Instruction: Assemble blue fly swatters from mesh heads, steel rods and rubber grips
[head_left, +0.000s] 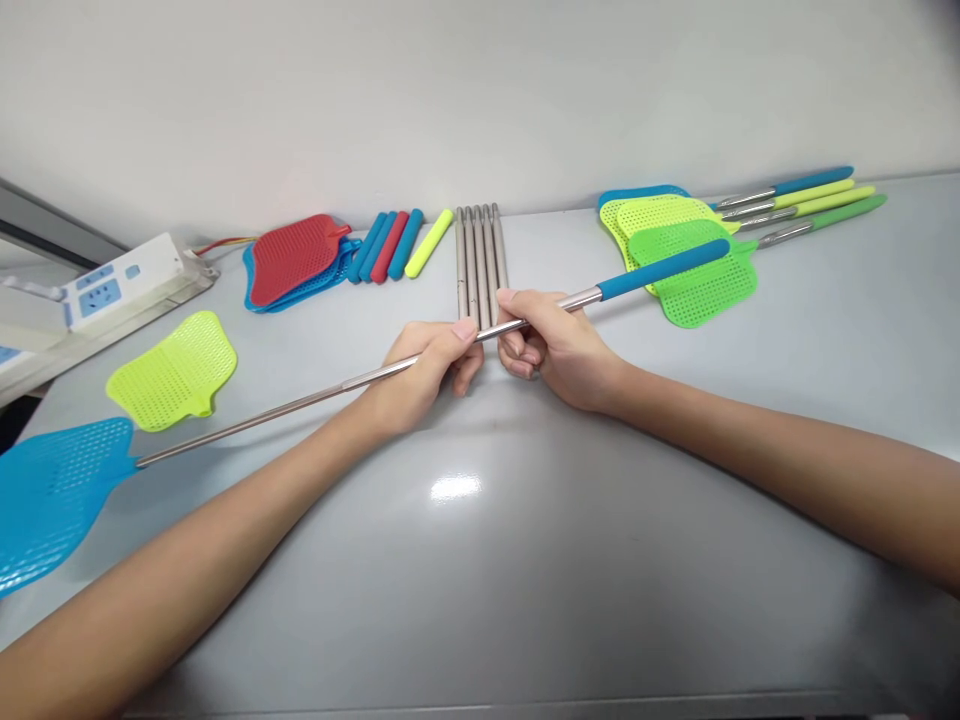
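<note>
Both hands grip the extended metal rod of a blue fly swatter (664, 268), held aslant above the table. My left hand (429, 370) is closed around the rod near its middle, thumb on top. Just to the right, my right hand (551, 340) is closed on the thicker part of the rod, below the blue grip. The swatter's blue perforated head (67, 490) reaches the left edge of the view, partly cut off. Behind my hands lie several loose metal rods (480, 250), side by side, their near ends partly hidden.
Left of the rods are several coloured grips (394, 245) and stacked red and blue swatter heads (296, 260). A yellow-green head (176, 370) lies nearer. A power strip (112, 290) stands far left. Several assembled swatters (694, 270) lie at the right, against the wall (480, 100).
</note>
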